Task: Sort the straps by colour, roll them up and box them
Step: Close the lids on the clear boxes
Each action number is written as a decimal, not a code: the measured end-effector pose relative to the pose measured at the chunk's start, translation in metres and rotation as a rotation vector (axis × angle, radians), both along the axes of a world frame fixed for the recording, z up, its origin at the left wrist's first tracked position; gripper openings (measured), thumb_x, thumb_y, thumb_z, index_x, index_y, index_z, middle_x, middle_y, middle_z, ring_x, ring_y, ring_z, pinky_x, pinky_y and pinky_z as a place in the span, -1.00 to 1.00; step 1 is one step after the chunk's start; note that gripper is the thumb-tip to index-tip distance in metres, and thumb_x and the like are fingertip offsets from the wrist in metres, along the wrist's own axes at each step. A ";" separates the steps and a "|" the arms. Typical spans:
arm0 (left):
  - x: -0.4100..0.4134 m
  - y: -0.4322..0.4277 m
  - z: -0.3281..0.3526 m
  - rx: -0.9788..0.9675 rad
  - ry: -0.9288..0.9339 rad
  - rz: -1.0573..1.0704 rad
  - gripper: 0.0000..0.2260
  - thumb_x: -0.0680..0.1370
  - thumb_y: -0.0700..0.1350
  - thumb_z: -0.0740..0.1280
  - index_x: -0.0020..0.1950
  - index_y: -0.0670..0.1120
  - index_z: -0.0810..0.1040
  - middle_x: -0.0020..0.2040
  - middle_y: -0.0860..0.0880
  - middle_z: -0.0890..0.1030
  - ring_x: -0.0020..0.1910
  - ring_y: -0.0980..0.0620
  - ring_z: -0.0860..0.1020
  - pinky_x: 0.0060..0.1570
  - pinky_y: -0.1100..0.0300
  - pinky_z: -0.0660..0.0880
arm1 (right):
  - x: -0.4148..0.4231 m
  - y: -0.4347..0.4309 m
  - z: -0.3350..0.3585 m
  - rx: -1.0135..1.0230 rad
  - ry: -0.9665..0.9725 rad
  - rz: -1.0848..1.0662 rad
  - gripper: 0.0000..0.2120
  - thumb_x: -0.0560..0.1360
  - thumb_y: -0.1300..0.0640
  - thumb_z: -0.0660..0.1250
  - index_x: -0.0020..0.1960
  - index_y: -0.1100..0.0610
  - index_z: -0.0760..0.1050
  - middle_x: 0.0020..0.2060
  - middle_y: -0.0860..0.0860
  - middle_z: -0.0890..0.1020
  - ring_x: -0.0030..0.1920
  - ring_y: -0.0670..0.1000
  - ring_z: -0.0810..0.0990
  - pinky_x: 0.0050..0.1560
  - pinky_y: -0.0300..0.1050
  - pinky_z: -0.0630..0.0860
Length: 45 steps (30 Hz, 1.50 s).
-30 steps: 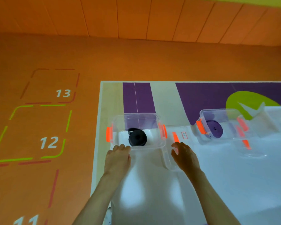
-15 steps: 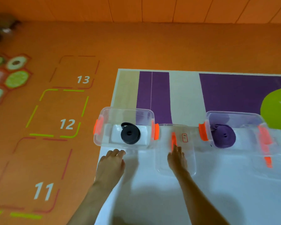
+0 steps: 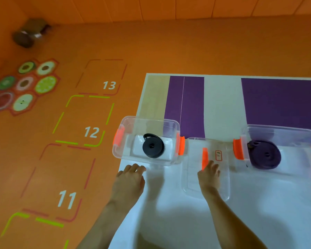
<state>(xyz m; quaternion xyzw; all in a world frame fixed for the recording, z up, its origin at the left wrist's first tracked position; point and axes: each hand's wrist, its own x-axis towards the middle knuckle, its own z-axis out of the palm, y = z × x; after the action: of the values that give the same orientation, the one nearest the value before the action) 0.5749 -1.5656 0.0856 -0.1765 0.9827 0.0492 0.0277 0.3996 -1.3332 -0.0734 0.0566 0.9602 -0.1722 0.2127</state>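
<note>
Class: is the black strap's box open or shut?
Open. The box has no lid on; a clear lid lies beside it, under the right hand.

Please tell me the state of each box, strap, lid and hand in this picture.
black strap: rolled up, inside left box.
purple strap: rolled up, inside right box.
left box: open, uncovered.
right box: open, uncovered.
lid: off, flat between the boxes.
left hand: open, holds nothing.
right hand: open, rests on lid.

Left box (image 3: 151, 120) holds a rolled strap (image 3: 153, 147). Lid (image 3: 189, 174) lies between it and right box (image 3: 280, 131), which holds second roll (image 3: 264, 155).
</note>
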 end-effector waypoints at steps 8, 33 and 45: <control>-0.005 -0.011 0.007 0.058 0.012 -0.113 -0.68 0.28 -0.17 0.63 -0.02 0.02 0.70 -0.17 0.09 0.65 -0.22 0.00 0.64 -0.39 0.13 0.51 | 0.036 0.017 0.028 0.002 -0.011 -0.080 -0.23 0.40 0.09 0.52 0.51 0.18 0.25 0.16 0.21 0.63 0.10 0.28 0.66 0.10 0.21 0.65; -0.033 -0.046 0.027 0.444 0.167 -0.197 -0.75 0.56 -0.23 0.38 0.22 -0.09 0.65 0.06 -0.04 0.68 -0.01 -0.16 0.63 -0.10 -0.02 0.57 | 0.085 -0.019 0.181 -0.040 0.291 0.012 -0.69 0.33 0.19 0.52 -0.02 0.07 0.45 -0.15 0.00 0.56 -0.19 0.11 0.57 -0.22 -0.11 0.43; -0.017 -0.140 -0.005 0.439 0.240 0.162 -0.52 0.62 -0.08 0.37 0.53 -0.11 0.40 0.39 -0.11 0.53 0.33 -0.21 0.50 0.23 -0.09 0.53 | -0.010 -0.143 0.160 -0.127 0.320 0.803 -0.56 0.40 0.09 0.55 0.25 0.07 0.56 0.11 0.10 0.67 0.10 0.22 0.68 -0.02 0.17 0.67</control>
<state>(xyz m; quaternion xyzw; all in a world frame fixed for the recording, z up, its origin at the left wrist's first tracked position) 0.5582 -1.7057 0.0805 -0.2372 0.9274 0.2838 -0.0557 0.3891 -1.4759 0.0866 -0.3616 0.9144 -0.1412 0.1145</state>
